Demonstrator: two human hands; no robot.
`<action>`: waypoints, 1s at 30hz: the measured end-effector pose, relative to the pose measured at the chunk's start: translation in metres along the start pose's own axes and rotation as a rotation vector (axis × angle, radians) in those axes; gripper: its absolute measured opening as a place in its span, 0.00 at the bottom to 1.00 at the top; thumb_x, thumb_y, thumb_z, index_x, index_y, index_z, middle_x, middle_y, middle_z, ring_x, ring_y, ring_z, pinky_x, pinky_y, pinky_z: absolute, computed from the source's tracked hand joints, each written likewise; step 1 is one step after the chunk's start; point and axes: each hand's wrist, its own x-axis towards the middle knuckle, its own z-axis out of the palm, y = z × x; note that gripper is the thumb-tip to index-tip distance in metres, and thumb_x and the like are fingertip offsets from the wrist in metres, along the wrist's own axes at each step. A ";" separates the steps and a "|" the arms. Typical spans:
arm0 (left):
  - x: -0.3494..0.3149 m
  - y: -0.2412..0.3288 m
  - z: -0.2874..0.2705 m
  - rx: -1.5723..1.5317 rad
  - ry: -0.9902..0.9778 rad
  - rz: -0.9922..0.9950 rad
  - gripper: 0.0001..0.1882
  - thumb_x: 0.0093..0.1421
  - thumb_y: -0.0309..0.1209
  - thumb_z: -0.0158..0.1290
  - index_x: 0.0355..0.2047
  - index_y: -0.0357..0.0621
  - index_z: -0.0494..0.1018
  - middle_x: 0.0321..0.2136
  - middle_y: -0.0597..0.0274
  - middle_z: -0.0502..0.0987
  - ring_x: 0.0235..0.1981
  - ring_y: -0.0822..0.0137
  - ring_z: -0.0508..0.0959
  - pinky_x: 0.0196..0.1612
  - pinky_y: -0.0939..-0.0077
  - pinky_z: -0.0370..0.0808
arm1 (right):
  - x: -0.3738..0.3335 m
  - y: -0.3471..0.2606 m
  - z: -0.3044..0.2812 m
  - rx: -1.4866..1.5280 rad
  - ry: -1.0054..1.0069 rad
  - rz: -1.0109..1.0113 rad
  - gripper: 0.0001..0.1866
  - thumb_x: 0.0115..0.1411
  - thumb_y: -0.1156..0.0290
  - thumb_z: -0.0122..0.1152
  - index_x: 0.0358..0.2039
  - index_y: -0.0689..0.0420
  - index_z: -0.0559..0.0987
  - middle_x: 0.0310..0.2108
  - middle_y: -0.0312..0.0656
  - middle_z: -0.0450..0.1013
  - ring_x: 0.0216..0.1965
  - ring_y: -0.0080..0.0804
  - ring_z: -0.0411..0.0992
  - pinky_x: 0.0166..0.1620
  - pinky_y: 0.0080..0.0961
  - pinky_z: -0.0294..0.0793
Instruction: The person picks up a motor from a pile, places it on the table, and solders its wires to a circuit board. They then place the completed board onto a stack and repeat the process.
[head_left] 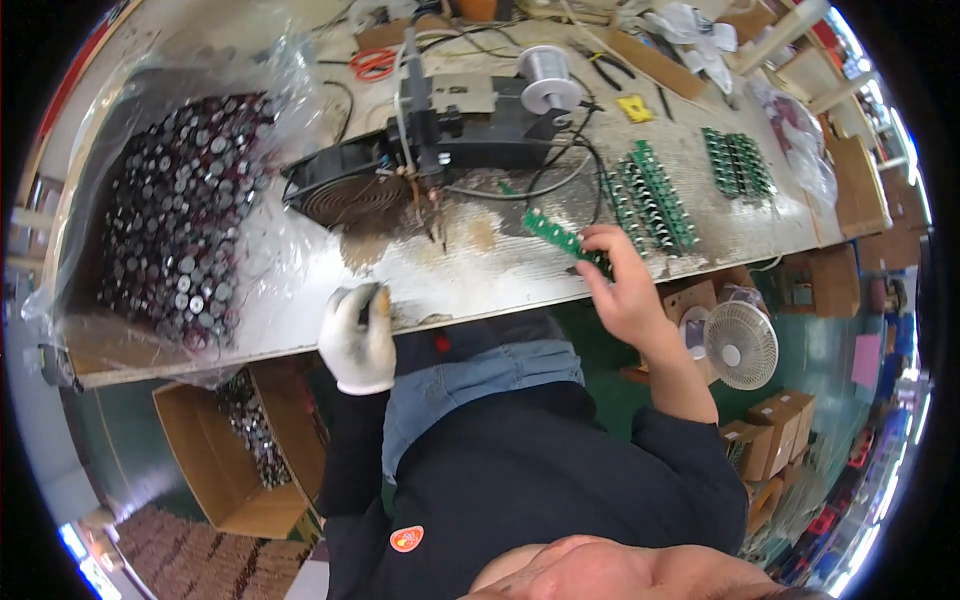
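Note:
My right hand is bare and pinches one end of a green circuit board strip, tilted over the front part of the bench. My left hand, in a white glove, is at the bench's front edge with its fingers curled round a small dark piece that I cannot make out. Between and beyond my hands stands a soldering machine with a thin tip pointing down and a spool of wire. A round black fan sits at its left. Rows of green boards lie right of the strip.
A plastic-lined box full of small round metal parts fills the left. More boards, red-handled scissors and pliers lie farther back. Below the bench are an open carton and a white fan.

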 end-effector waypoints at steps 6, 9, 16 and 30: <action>0.006 0.006 0.008 0.053 -0.044 0.006 0.05 0.53 0.25 0.59 0.31 0.40 0.77 0.23 0.55 0.73 0.22 0.59 0.74 0.26 0.71 0.70 | 0.013 -0.024 0.012 -0.277 -0.230 0.049 0.24 0.50 0.69 0.66 0.46 0.62 0.70 0.33 0.48 0.72 0.33 0.47 0.72 0.36 0.36 0.70; 0.006 0.012 0.010 0.075 -0.063 -0.042 0.06 0.52 0.26 0.60 0.31 0.40 0.77 0.23 0.56 0.73 0.23 0.60 0.74 0.26 0.72 0.69 | 0.032 -0.019 0.020 -0.124 -0.226 0.067 0.22 0.51 0.69 0.66 0.46 0.61 0.71 0.28 0.46 0.72 0.26 0.43 0.71 0.30 0.34 0.70; 0.011 0.017 0.015 0.015 -0.115 -0.081 0.05 0.50 0.24 0.60 0.29 0.39 0.79 0.22 0.58 0.71 0.21 0.64 0.71 0.25 0.75 0.67 | 0.041 -0.009 0.042 0.224 -0.407 0.283 0.14 0.53 0.75 0.63 0.41 0.63 0.74 0.27 0.41 0.69 0.23 0.27 0.70 0.28 0.24 0.67; 0.016 0.029 0.030 -0.516 -0.301 -0.589 0.08 0.54 0.29 0.58 0.30 0.34 0.77 0.24 0.58 0.76 0.25 0.70 0.75 0.30 0.77 0.71 | 0.031 -0.040 0.080 0.934 -0.322 0.572 0.20 0.58 0.82 0.57 0.50 0.65 0.65 0.39 0.40 0.71 0.27 0.14 0.71 0.26 0.11 0.68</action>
